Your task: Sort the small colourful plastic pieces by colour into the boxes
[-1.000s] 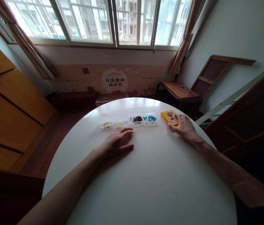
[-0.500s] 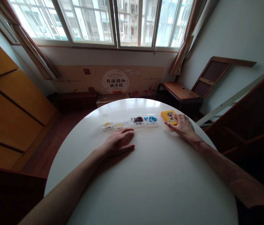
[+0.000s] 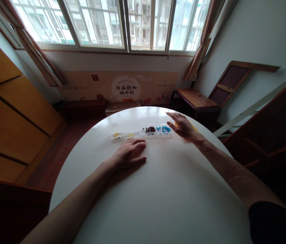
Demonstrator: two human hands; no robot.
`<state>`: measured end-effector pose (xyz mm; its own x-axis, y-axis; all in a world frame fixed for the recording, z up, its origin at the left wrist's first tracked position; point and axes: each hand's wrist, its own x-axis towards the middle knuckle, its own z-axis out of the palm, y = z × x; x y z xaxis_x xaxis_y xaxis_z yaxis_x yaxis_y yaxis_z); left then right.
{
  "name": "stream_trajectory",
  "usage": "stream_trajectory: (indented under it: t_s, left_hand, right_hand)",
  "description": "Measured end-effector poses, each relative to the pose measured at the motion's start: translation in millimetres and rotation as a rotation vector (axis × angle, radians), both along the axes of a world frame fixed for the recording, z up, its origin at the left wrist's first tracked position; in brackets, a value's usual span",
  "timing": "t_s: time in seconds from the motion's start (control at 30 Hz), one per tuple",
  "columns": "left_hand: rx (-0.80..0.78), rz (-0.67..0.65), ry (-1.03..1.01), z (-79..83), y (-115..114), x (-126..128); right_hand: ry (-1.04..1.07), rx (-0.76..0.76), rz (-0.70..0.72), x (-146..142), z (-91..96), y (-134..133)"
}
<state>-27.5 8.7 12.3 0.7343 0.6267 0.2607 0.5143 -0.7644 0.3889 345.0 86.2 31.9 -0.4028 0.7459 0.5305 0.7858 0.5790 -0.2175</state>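
Observation:
My left hand (image 3: 130, 152) rests on the white table (image 3: 158, 196), palm down, thumb apart from the fingers, holding nothing. Just beyond it stands a row of small clear plastic boxes with raised lids. From left to right they hold yellow pieces (image 3: 116, 135), pale yellow pieces (image 3: 129, 135), dark brown pieces (image 3: 150, 129) and blue pieces (image 3: 166, 129). My right hand (image 3: 182, 126) is over a yellow box (image 3: 193, 126) at the right, fingers stretched toward the blue pieces and thumb spread. Most of the yellow box is hidden behind that hand.
The table's rounded far edge lies just behind the boxes. Past it are a low wooden bench (image 3: 195, 98), a cardboard box (image 3: 122, 105) and a printed panel (image 3: 82, 79) below the window. Wooden cabinets (image 3: 8, 125) stand at the left.
My right hand has let go of the yellow box and moved left, above it, toward the box of blue pieces. My left hand has stayed in place.

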Motion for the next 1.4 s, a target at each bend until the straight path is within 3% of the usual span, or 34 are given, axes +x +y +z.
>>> stream_trajectory:
  t_s: [0.17, 0.33, 0.5, 0.67, 1.07, 1.4]
  left_hand:
    - [-0.007, 0.001, -0.006, 2.1, -2.0, 1.6]
    - [-0.008, -0.009, -0.008, 2.9, -1.3, 2.1]
    - [-0.004, -0.004, 0.009, 1.8, -0.8, 1.4]
    - [0.0, 0.004, 0.01, 2.2, -1.4, 1.6]
    - [-0.01, -0.004, -0.019, 2.7, -1.4, 4.3]
    - [-0.003, -0.008, -0.01, 3.1, -1.3, 2.5]
  right_hand:
    - [0.067, -0.057, 0.008, -13.2, 2.6, -7.7]
    - [0.058, -0.12, 0.033, -8.0, -13.9, -15.6]
    - [0.104, -0.178, 0.093, -7.1, -25.7, -11.5]
    - [0.122, -0.329, 0.13, -2.7, -21.1, -2.4]
    - [0.074, -0.279, 0.207, 3.2, -20.9, 3.2]
    - [-0.077, -0.253, 0.118, -1.9, -10.8, -1.1]
